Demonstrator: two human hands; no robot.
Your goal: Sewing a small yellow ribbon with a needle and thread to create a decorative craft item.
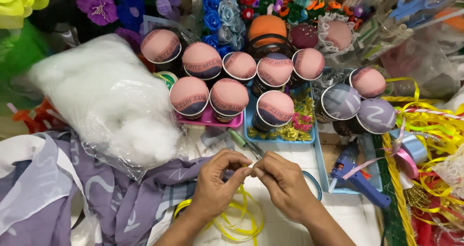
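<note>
My left hand (217,180) and my right hand (282,180) meet fingertip to fingertip at the lower middle of the view. Together they pinch a small pale piece (249,169) between thumbs and forefingers; what it is stays too small to tell. A thin yellow ribbon (241,222) loops loosely on the white surface under my wrists. Just beyond my fingers lies a pair of scissors (244,143) with a green handle.
Several fabric-covered stuffed cups (228,97) stand on pink and blue trays (316,151). A clear bag of white stuffing (108,101) lies left, purple cloth (116,197) below it. A blue glue gun (357,176) rests right, beside a basket of ribbons (430,144). Fabric flowers line the back.
</note>
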